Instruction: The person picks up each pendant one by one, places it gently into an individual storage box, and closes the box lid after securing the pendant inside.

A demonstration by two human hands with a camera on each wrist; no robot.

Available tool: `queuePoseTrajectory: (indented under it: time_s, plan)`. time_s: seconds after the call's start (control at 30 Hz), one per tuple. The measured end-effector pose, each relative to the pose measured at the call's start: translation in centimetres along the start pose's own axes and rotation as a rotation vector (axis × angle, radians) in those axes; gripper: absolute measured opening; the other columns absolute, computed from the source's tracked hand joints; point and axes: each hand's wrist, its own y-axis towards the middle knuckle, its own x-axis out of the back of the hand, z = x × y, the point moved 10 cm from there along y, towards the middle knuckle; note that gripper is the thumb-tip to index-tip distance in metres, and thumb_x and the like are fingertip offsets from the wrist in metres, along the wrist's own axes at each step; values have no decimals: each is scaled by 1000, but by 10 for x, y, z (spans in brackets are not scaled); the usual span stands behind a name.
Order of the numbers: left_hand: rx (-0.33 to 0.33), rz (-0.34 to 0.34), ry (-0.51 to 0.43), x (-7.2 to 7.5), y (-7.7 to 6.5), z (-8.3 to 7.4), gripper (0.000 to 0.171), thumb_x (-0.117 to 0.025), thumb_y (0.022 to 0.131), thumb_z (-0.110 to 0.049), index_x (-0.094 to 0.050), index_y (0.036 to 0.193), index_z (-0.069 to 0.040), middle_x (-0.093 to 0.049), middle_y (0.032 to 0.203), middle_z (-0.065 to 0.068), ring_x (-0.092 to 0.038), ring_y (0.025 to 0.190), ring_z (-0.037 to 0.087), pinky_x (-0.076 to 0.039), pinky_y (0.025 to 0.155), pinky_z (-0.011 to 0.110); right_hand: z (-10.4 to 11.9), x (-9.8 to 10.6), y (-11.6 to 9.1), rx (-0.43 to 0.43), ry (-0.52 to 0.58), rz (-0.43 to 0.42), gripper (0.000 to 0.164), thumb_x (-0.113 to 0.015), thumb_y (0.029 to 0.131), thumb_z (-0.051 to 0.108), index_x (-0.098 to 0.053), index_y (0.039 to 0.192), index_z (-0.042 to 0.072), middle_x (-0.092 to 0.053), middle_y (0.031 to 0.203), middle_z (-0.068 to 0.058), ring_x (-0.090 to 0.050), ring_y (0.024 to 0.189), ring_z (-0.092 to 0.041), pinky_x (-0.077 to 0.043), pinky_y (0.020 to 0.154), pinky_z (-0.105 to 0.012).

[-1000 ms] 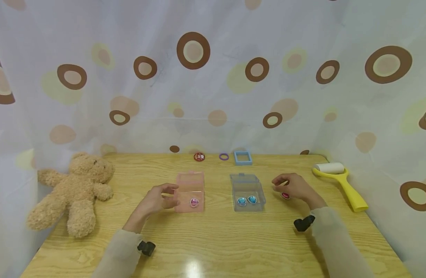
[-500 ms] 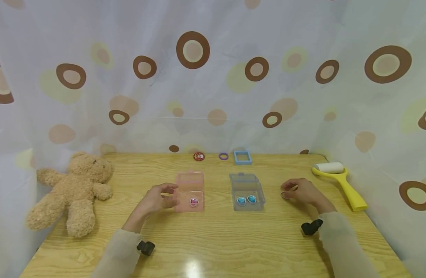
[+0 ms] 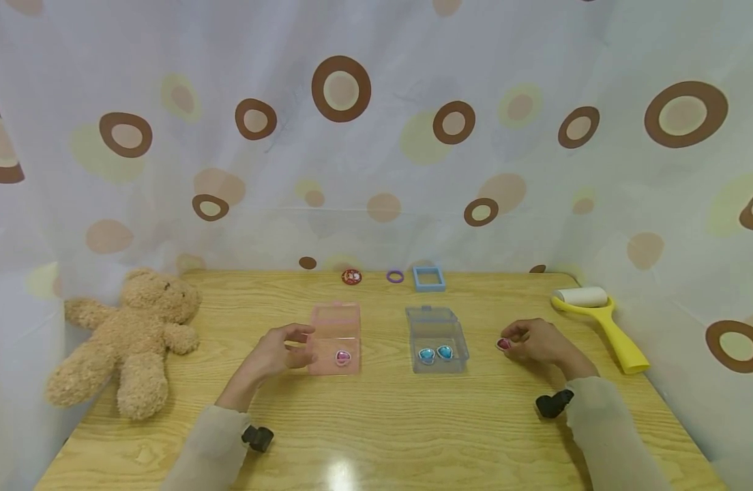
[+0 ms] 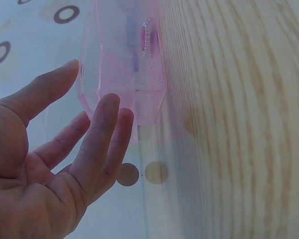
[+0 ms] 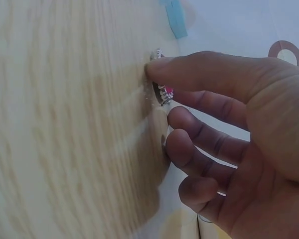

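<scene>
Thumb and forefinger of my right hand (image 3: 539, 342) pinch a deep-pink gem (image 3: 503, 344) with a beaded silvery rim, tilted up close over the table. In the right wrist view the thumb partly covers this gem (image 5: 164, 94). My left hand (image 3: 275, 351) has relaxed, parted fingers beside the left wall of a clear pink box (image 3: 323, 367), and nothing is in its grasp. That box's lid is raised, and a pink heart-shaped gem (image 3: 342, 357) lies inside. Between the hands stands a clear grey box (image 3: 439, 367), lid also raised, containing two blue heart-shaped gems (image 3: 445, 352).
Along the back edge lie a red round badge (image 3: 352, 277), a purple ring (image 3: 395, 281) and a light-blue square frame (image 3: 429, 288). A teddy bear (image 3: 137, 334) is at the left, a yellow lint roller (image 3: 622, 341) at the right. Patterned cloth (image 3: 376, 157) hangs behind.
The right hand has shifted right and slightly down onto the deep-pink gem, which now shows tilted between thumb and forefinger. The left hand and both boxes stay as they were.
</scene>
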Motion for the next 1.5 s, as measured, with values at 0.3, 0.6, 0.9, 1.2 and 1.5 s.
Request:
queuePoseTrajectory:
  time_s: [0.3, 0.6, 0.9, 1.2, 1.5]
  plan:
    - [-14, 3, -3, 1, 0, -1, 56, -76, 89, -14, -55, 139, -3, -58, 133, 26, -64, 115, 41, -59, 86, 43, 0, 1, 2, 30, -13, -15, 33, -81, 81, 31, -73, 106, 12, -70, 99, -6, -63, 89, -19, -50, 73, -32]
    - [-2, -13, 6, 0, 1, 2, 55, -76, 88, -13, -56, 139, -4, -60, 132, 24, -65, 113, 39, -59, 86, 43, 5, 3, 1, 18, 49, -32, 33, -79, 84, 27, -71, 111, 9, -69, 98, -5, -62, 84, -15, -50, 70, -30]
    - [20, -12, -13, 0, 2, 4, 56, -77, 88, -13, -56, 139, -5, -59, 134, 23, -64, 114, 38, -59, 86, 42, 28, 11, 2, 45, 102, -38, 29, -73, 90, 23, -69, 115, 8, -69, 101, -8, -63, 81, -15, -53, 67, -27]
    - [35, -20, -23, 0, 2, 5, 55, -77, 87, -13, -57, 138, -7, -60, 133, 21, -64, 114, 37, -59, 86, 41, 60, 21, 7, 120, 65, -100, 27, -74, 90, 26, -71, 114, 13, -71, 102, -6, -61, 84, -16, -49, 73, -29]
    - [30, -21, -21, -1, 2, 4, 55, -77, 88, -13, -57, 138, -6, -60, 134, 22, -64, 115, 38, -59, 87, 42, 81, 12, 16, 141, 104, -88, 30, -75, 90, 31, -71, 115, 16, -71, 103, -4, -59, 82, -17, -49, 72, -29]
